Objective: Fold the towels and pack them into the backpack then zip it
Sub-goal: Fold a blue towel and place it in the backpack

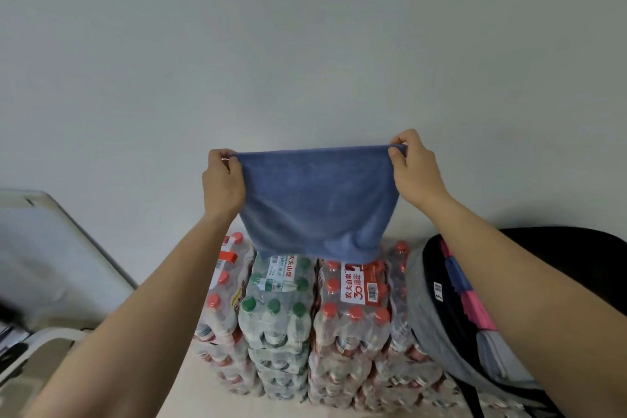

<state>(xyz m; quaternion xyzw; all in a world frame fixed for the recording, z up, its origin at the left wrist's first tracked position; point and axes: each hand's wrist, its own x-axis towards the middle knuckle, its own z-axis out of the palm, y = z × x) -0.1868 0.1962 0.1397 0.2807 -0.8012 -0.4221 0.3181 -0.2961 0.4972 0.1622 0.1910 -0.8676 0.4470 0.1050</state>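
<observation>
At the far left, a pale slanted panel [51, 241], blurred, set against the grey wall [305, 27]. Next, the left hand [222, 185], raised on a bare forearm, pinching the left top corner of a blue towel [315, 200] between thumb and curled fingers. Held up in the air in front of the wall, pulled taut along its top edge from one hand to the other, hanging loose below, with the lower hem overlapping the tops of the water bottle packs [353, 322] in this view. Shrink-wrapped and stacked several layers high on a pale surface: red caps at the left, green caps [273, 305] in the middle column, red caps again to the right under a red-and-white label. Further right, the right hand [415, 173], gripping the towel's other top corner, thumb on the near side, fingers folded over the edge. At the far right, partly behind the right forearm, an open black and grey backpack [420, 316] right beside the packs — inside it, folded cloths [473, 310] in pink, blue and white.
</observation>
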